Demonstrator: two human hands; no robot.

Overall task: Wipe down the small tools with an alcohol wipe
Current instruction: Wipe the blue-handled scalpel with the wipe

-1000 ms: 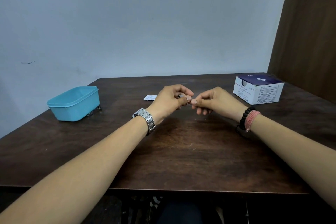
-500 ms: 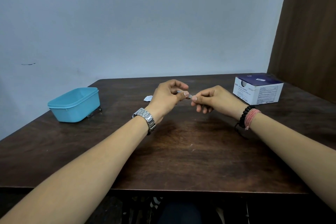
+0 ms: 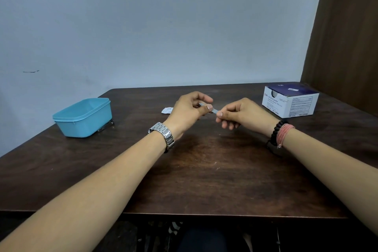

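Observation:
A thin, pale metal tool (image 3: pixel 214 110) spans the gap between my two hands above the middle of the dark wooden table (image 3: pixel 204 170). My left hand (image 3: pixel 188 112) pinches its left part between thumb and fingers, the tool's far end showing near the fingertips. My right hand (image 3: pixel 243 113) pinches its right end between thumb and forefinger. Whether a wipe sits under the fingers is hidden. A torn white wipe packet (image 3: pixel 167 110) lies on the table just behind my left hand.
A blue plastic tub (image 3: pixel 83 116) stands at the left, with a metal nail clipper (image 3: pixel 106 126) lying against its right base. A white and navy box of alcohol swabs (image 3: pixel 290 101) stands at the back right. A brown door or panel rises at the far right.
Both hands have risen slightly off the table and drawn a little apart, so more of the tool shows between them.

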